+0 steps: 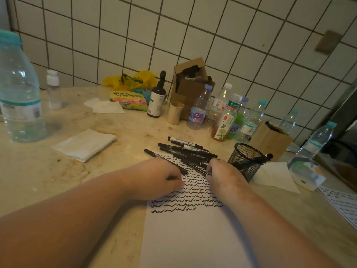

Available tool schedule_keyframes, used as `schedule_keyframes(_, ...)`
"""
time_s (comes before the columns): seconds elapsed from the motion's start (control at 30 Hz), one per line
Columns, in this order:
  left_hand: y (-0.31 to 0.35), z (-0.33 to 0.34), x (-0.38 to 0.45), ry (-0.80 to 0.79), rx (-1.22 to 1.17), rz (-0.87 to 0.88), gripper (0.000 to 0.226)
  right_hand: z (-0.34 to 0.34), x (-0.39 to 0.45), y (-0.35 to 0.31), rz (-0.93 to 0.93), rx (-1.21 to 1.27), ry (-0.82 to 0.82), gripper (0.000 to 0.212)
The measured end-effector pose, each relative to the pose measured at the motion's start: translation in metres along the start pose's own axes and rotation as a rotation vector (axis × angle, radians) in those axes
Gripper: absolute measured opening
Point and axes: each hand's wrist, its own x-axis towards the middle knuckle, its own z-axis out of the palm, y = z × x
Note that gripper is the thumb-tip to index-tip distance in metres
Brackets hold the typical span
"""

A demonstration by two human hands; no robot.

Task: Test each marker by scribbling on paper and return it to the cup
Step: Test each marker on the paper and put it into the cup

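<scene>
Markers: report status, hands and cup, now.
Left hand and right hand both on one marker over scribbled paper. Marker pile untested. Mesh cup holds one, access clear.

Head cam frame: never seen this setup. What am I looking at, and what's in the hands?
There is no robot here. One wide-angle camera on a person's head looks down at two bare hands on a counter by a tiled wall. Both hands rest on a paper covered in rows of black scribbles. The left hand and right hand each touch a thin black marker at the near edge of the marker pile; I cannot tell how firmly they hold. A black mesh cup beside the right hand holds one marker. Bottles, tissues and boxes stand around.
</scene>
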Motion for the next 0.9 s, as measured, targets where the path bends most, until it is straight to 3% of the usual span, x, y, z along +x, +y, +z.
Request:
schedule_keyframes(0.13,-0.001,0.001,-0.001,0.014,-0.022,-0.004,0.025,-0.015,-0.024,0.004,0.008,0.142,-0.034,0.021)
schedule_keyframes(0.33,0.001,0.0,-0.003,0.026,-0.069,-0.009,0.029,-0.018,-0.061,0.012,0.139,1.177,-0.018,0.002)
schedule_keyframes(0.43,0.009,0.0,-0.005,0.022,-0.103,0.007,0.031,-0.003,-0.07,0.009,0.115,1.473,0.006,0.021)
schedule_keyframes(0.73,0.019,-0.001,-0.007,0.0,-0.17,0.108,0.013,-0.003,-0.079,0.007,-0.083,1.596,-0.061,0.028)
schedule_keyframes(0.9,0.024,-0.009,-0.013,-0.166,-0.188,0.178,0.024,-0.007,-0.083,0.012,-0.201,1.493,0.004,0.014)
